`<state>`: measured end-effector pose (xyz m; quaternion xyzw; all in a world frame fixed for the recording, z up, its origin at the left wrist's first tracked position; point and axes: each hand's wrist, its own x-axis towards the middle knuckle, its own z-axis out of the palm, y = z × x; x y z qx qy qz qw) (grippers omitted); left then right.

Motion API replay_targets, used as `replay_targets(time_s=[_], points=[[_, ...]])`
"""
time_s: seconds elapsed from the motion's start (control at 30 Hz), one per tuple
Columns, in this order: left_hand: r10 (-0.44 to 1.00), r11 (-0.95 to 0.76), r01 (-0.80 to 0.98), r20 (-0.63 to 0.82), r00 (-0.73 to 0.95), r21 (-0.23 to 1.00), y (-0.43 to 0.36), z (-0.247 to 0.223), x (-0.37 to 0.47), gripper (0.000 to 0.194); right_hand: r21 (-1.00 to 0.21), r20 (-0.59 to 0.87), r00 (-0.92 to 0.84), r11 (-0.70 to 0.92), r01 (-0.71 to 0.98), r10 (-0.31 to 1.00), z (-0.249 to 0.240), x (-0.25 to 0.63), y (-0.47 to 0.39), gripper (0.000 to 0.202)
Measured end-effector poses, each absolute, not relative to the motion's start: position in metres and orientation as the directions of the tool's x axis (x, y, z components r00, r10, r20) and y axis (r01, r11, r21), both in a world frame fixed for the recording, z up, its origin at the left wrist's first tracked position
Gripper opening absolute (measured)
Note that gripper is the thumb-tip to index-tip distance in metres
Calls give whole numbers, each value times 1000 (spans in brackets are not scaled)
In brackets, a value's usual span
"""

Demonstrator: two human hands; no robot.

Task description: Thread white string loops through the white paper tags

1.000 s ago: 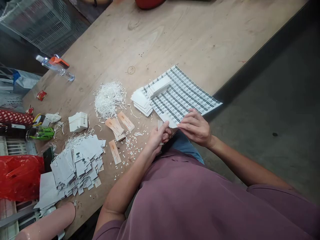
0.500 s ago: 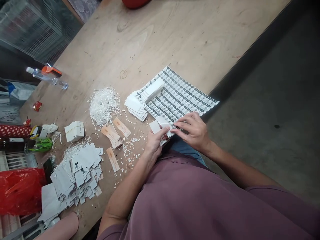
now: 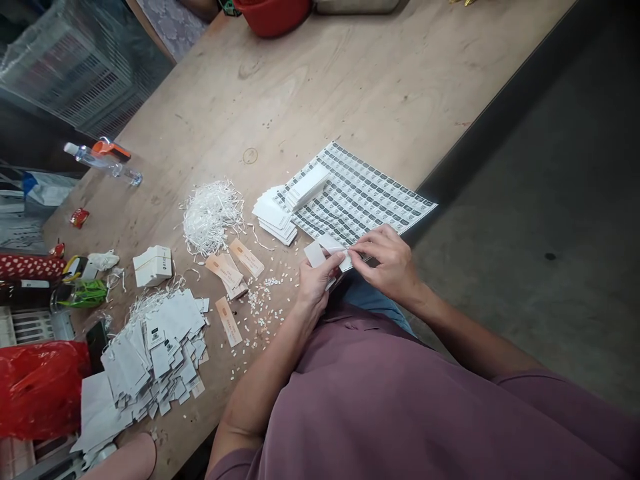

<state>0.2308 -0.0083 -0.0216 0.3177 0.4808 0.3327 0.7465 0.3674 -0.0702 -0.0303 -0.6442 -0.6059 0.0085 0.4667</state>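
Observation:
My left hand is closed on white cards, its thumb pressed on top at the table's near edge. Thumb and index finger of my right hand are pinched together right by the left thumb; whatever small thing they grip is too small to make out. Under and beyond the hands lies a sheet of printed stickers, dark and white labels in rows, its near corner reaching the fingers. On the sheet's left part rests a stack of white cards. A second, fanned stack of white cards sits left of it.
Left of the cards are a heap of white strings, orange cards and scattered white bits. Farther left lie a pile of white tags, a banded card bundle, a red bag and a plastic bottle.
My right thumb and index finger have come together beside the left thumb; before, they were a little apart. The view has shifted slightly, showing more of the red basin at the top.

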Motion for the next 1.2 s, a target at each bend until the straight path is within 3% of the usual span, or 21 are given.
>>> replay_targets(time_s=[0.1, 0.2, 0.33, 0.47, 0.6, 0.73, 0.8, 0.87, 0.93, 1.03, 1.1, 1.2], points=[[835, 494, -82, -445, 323, 866, -7, -16, 215, 37, -643, 587, 320, 188, 743, 744, -24, 370, -69, 16], [894, 367, 38, -364, 262, 929, -10, 0, 192, 32, -558, 692, 280, 247, 792, 666, -19, 366, -70, 10], [832, 494, -81, -443, 334, 866, -19, 17, 175, 38, -466, 733, 81, 413, 782, 675, -21, 348, -70, 14], [841, 530, -203, -480, 249, 823, -23, 16, 167, 33, -608, 674, 58, 507, 611, 737, -22, 331, -63, 12], [870, 487, -198, -452, 200, 850, -25, 11, 156, 31, -818, 498, 164, 398, 416, 852, -15, 318, -52, 12], [881, 456, -172, -414, 230, 873, -29, 10, 143, 38, -890, 425, 190, 369, 269, 885, -10, 304, -44, 12], [898, 400, -94, -369, 241, 912, -30, 10, 135, 45, -880, 466, 332, 393, 265, 820, -9, 298, -42, 9], [939, 245, 92, -260, 226, 965, -32, 10, 127, 55, -892, 452, 392, 399, 212, 801, -9, 294, -40, 5], [967, 15, 319, -95, 237, 948, -34, 9, 122, 72, -931, 365, 302, 356, 87, 881, -11, 288, -38, 28], [950, -238, 548, 77, 301, 802, -37, 6, 120, 92, -971, 225, 87, 231, -67, 971, -16, 277, -36, 73], [933, -311, 608, 114, 340, 731, -37, 5, 117, 96, -979, 168, 38, 171, -110, 985, -20, 272, -34, 84], [900, -360, 571, 113, 421, 738, -37, 12, 101, 96, -982, 89, 16, 90, -165, 996, -23, 274, -29, 82]])
